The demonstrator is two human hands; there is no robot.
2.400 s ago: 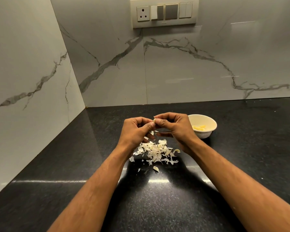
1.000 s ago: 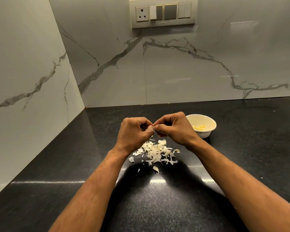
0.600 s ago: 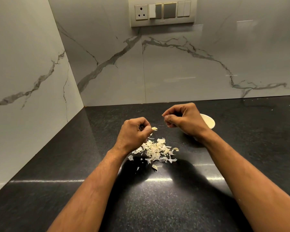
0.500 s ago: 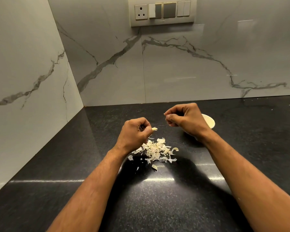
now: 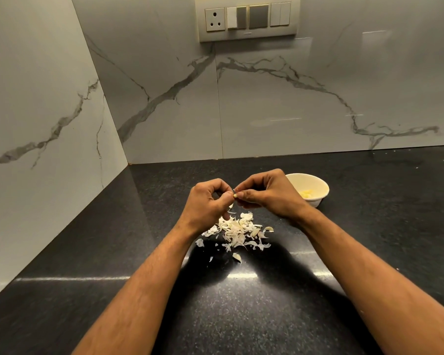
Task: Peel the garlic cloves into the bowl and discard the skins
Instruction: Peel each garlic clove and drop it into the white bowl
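My left hand [image 5: 208, 203] and my right hand [image 5: 264, 194] meet fingertip to fingertip above the black counter. Between them they pinch a small garlic clove [image 5: 235, 195], mostly hidden by the fingers. Below the hands lies a loose pile of pale garlic skins [image 5: 237, 230] on the counter. A small white bowl [image 5: 318, 187] stands just right of my right hand, partly hidden by it, with peeled yellowish cloves [image 5: 306, 193] inside.
The black granite counter [image 5: 241, 303] runs into a corner of white marble walls at left and back. A switch and socket panel [image 5: 246, 17] is on the back wall. A few stray skin flakes [image 5: 236, 257] lie nearer me.
My right hand had pulled away toward the bowl half a second ago; it has come back left and again meets my left hand at the clove.
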